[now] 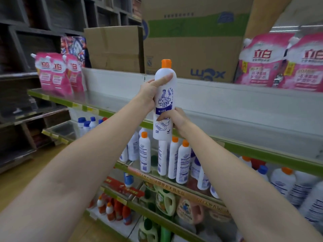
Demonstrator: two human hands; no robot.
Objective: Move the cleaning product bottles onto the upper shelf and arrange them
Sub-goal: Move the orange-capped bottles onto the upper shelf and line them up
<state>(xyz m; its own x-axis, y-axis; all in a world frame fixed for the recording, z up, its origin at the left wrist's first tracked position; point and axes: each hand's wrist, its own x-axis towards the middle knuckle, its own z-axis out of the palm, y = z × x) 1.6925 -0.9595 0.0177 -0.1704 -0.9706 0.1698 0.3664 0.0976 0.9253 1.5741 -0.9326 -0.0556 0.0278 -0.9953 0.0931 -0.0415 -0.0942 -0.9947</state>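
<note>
A white cleaner bottle (165, 88) with an orange cap and a blue label stands upright in the air in front of the upper shelf (227, 119). My left hand (150, 93) grips its upper body from the left, thumb across the front. My right hand (176, 122) grips its lower part from the right. Below, on the middle shelf (174, 185), stand several more white bottles with orange caps (181, 163), backs facing out.
Pink refill pouches (57, 74) lean at the upper shelf's left end, and more pink pouches (283, 62) sit at the right. Cardboard boxes (190, 44) stand on top behind. Blue-capped bottles (87, 124) are lower left. Dark wooden shelving (26, 49) fills the left side.
</note>
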